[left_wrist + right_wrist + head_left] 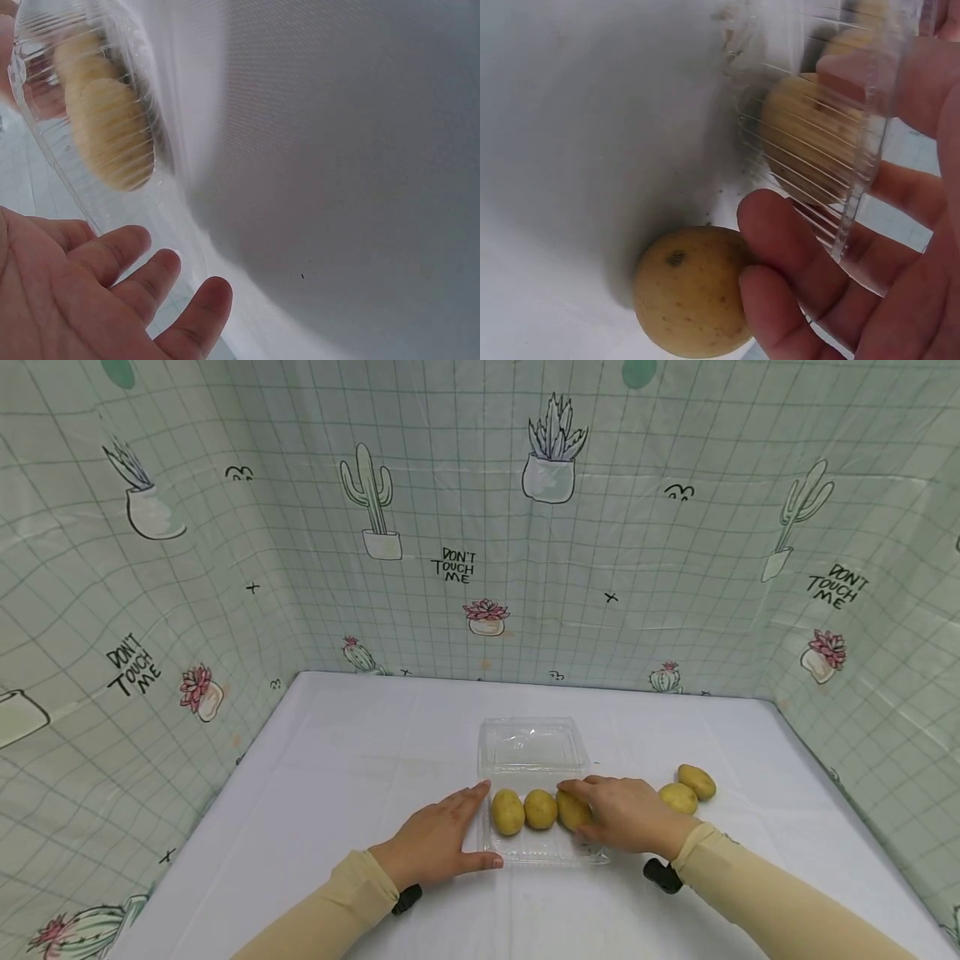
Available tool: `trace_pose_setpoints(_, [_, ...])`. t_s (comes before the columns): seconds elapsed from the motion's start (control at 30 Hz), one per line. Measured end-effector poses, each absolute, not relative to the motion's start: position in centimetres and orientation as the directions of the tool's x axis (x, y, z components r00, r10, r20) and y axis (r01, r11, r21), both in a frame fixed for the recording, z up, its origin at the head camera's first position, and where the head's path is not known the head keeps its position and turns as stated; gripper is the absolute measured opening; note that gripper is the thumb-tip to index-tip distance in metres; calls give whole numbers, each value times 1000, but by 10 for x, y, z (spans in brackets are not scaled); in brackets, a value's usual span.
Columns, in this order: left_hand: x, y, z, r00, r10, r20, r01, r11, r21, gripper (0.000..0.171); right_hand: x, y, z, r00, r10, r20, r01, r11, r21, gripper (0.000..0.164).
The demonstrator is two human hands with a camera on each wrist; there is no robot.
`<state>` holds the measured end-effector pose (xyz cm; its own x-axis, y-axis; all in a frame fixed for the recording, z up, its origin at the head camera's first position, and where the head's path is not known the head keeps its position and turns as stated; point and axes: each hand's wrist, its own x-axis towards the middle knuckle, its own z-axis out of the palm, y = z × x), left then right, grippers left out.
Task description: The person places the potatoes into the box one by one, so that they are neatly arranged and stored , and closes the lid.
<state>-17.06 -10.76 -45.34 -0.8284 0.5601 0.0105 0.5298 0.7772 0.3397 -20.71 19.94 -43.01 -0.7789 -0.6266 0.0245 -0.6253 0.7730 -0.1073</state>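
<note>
A clear plastic clamshell box (pixel 543 853) lies on the table with its lid (pixel 534 743) folded back. Three yellow potatoes stand in a row in its base: a left one (pixel 508 812), a middle one (pixel 541 810) and a right one (pixel 573 814). My right hand (pixel 630 814) reaches over the box's right wall and grips the right potato between thumb and fingers. In the right wrist view the thumb lies on that potato (pixel 806 142). At the box's left side is my left hand (pixel 435 841), thumb and fingers spread, holding nothing.
Two loose potatoes, a nearer one (pixel 678 798) and a farther one (pixel 697 782), lie on the white table (pixel 375 735) right of the box. The right wrist view shows a loose potato (pixel 690 296) beside my fingertips. Patterned cloth walls (pixel 480 527) surround the back and sides.
</note>
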Motion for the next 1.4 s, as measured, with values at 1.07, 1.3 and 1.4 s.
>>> trace_pose_setpoints(1.07, [-170, -108, -453, -827, 562, 4, 526, 773, 353, 100, -202, 204, -421, -760, -646, 69, -650, 754, -96, 54])
trace_pose_setpoints(1.3, [-170, -109, -453, -831, 556, 2, 521, 777, 353, 100, -199, 217, -411, -775, -621, 119, -632, 760, -152, 53])
trace_pose_setpoints(1.4, [-170, -109, -453, -829, 560, 6, 525, 774, 353, 100, -197, 225, -408, -792, -597, 129, -611, 773, -170, 53])
